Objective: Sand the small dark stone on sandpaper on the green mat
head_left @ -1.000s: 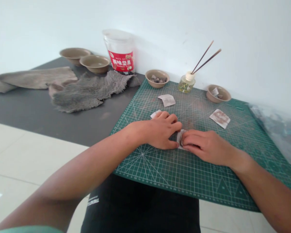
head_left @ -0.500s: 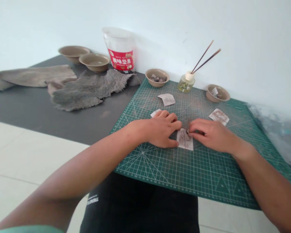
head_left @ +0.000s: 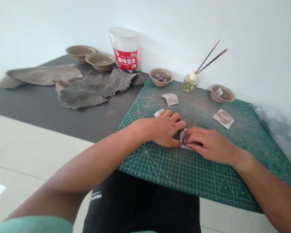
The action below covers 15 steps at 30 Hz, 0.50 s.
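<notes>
My left hand (head_left: pixel 165 128) lies on the mat with its fingers spread, thumb and fingertips at the left edge of a small, smudged pale paper square (head_left: pixel 182 134). Over the same square, my right hand (head_left: pixel 206 144) is closed in a pinch. Whatever small piece is between its fingertips is mostly hidden, and I cannot make out its kind. The right hand covers most of the square. Beneath both hands is a green cutting mat (head_left: pixel 174 171) with white grid lines. Another pale paper piece (head_left: pixel 158 113) pokes out behind my left knuckles.
Behind the hands are a pale square (head_left: pixel 171 99), a brown-stained square (head_left: pixel 223 118), a bowl of small brown lumps (head_left: pixel 161 83), a reed diffuser (head_left: pixel 190 84) and another bowl (head_left: pixel 222 98). A grey cloth (head_left: pixel 92 89), two bowls, a plastic tub (head_left: pixel 126 60) and plastic bag (head_left: pixel 278 129) flank them.
My right hand has slid across the paper square towards my left hand, covering more of it. The left hand stays at the square's edge. The whole view has shifted slightly.
</notes>
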### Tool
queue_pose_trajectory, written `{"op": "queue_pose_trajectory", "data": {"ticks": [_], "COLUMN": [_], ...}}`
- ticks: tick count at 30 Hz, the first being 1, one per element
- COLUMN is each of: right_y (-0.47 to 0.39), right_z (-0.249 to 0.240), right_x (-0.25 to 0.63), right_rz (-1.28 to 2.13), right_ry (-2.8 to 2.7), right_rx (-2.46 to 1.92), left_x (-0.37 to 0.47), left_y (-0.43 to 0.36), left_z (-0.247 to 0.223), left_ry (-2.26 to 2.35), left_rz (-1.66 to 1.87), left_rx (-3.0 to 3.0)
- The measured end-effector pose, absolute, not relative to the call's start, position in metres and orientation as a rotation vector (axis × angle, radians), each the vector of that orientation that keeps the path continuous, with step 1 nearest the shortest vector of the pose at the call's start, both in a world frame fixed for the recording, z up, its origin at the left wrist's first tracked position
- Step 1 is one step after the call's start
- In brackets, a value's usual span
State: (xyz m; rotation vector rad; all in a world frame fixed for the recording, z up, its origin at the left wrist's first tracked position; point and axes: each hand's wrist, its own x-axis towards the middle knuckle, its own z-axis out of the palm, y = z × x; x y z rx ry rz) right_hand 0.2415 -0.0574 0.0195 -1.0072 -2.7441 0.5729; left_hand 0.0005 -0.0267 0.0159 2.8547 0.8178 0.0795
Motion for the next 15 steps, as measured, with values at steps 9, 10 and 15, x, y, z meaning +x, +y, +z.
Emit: {"op": "queue_pose_trajectory", "data": {"ticks": [9,10,15], "right_y": [-0.057,-0.0566,-0.0483], "right_z": [0.0219,0.0212,0.0213], "right_x": [0.2401,0.2395,0.2456], "right_rz": [0.676,0.627,0.485], "right_ry": [-2.729,-2.707,-2.692], "right_rx": [-1.047,-1.027,-1.122], "left_x": [-0.0001,0.0,0.0007], "left_y": [-0.0272,-0.0272,-0.027], "left_z": [0.017,0.0169,0.0166], "left_ry": [0.802,0.809,0.829], "left_rz": [0.084,0.084,0.089], "left_rx": [2.876,2.873,2.854]}}
